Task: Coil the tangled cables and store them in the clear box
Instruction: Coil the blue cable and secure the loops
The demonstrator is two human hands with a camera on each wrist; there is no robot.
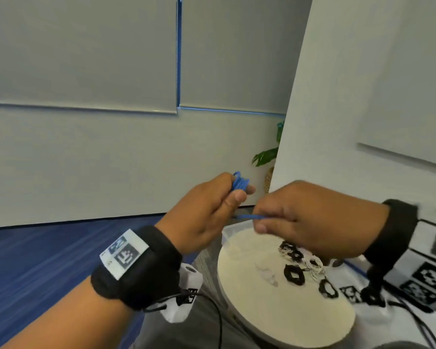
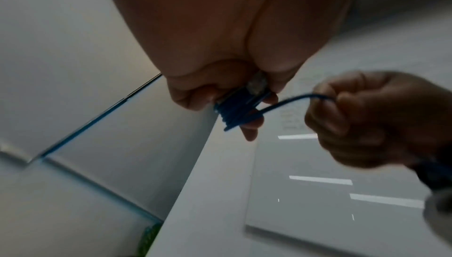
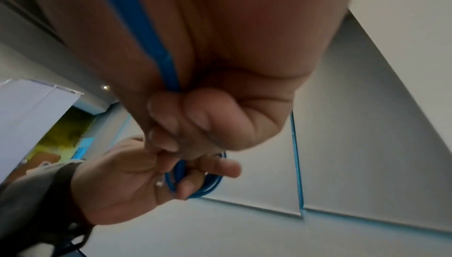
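Head view: your two hands meet in mid-air above the far edge of a round cream table (image 1: 275, 306). Your left hand (image 1: 207, 212) has its fingers curled round a small coil of thin blue cable (image 1: 240, 183), the loops wound tight about the fingertips. Your right hand (image 1: 310, 217), just to the right, pinches the loose tail of the same cable between thumb and curled fingers, so a short span runs between both hands. The left wrist view shows a pale connector plug (image 2: 257, 85) tucked against the coil under your left thumb.

Judging by how tightly it bends, the cable is light and soft, though springy enough to unwind if you loosen your hold. Keep the left fingers clamped across all the loops at once, and hold the tail close to the coil, not by the plug.

Near you on the table lie several coiled bundles, black (image 1: 294, 273) and white (image 1: 315, 265). At the table's far edge sits the rim of a clear box (image 1: 228, 231), mostly hidden behind your hands. A leafy plant (image 1: 264, 154) stands far off by the wall.
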